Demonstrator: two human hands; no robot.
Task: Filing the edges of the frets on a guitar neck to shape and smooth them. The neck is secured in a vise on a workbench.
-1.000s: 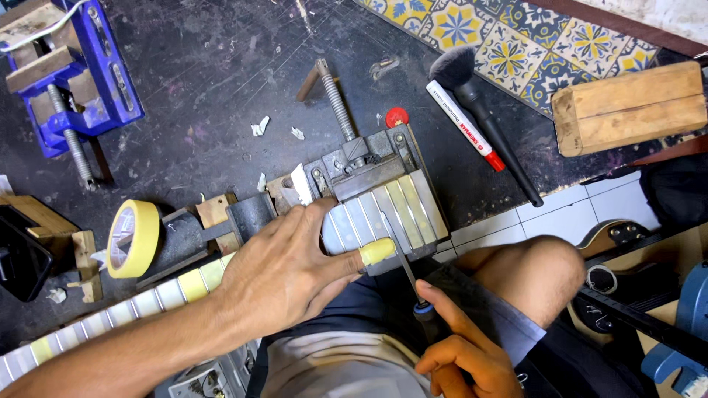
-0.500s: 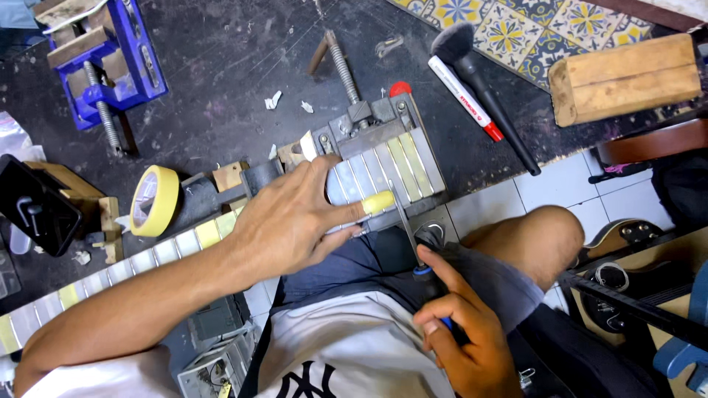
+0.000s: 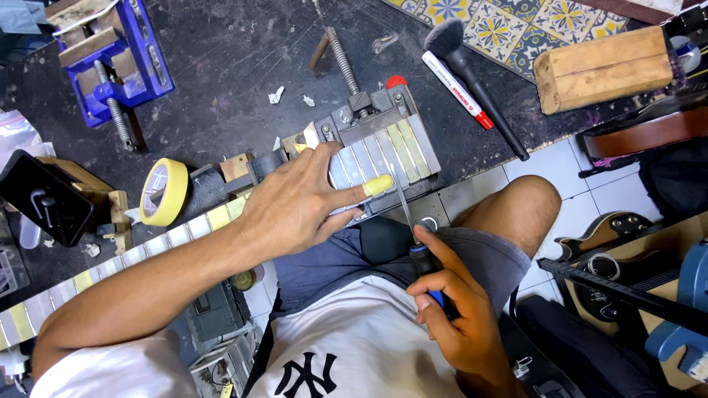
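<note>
Closest in, the right hand (image 3: pixel 457 317) is wrapped around the dark handle of a thin file (image 3: pixel 404 203), fingers curled together with the forefinger stretched up along the handle, and the slim metal blade runs forward over the knee onto the end of a guitar neck (image 3: pixel 369 158). That neck lies across the dark workbench (image 3: pixel 221 66), its frets separated by strips of pale and yellow tape, its far end seated in a grey metal clamp with a long screw. The left hand (image 3: pixel 295 206) presses flat on the taped fingerboard, fingers stretched out and close together, one tip wrapped in yellow tape and lying right beside the blade. That closeness looks like the weak point: if the file skates off a fret, it could catch the fingertip or tear through the tape into the wood beneath. The neck could also shift if the flat hand eases. Further back sit a roll of yellow tape (image 3: pixel 164 191), a dark phone (image 3: pixel 46 197) on a wooden stand, a blue vise (image 3: pixel 110 63), a marker pen (image 3: pixel 457 88), a soft black brush (image 3: pixel 479 81) and a wooden block (image 3: pixel 601 68).
</note>
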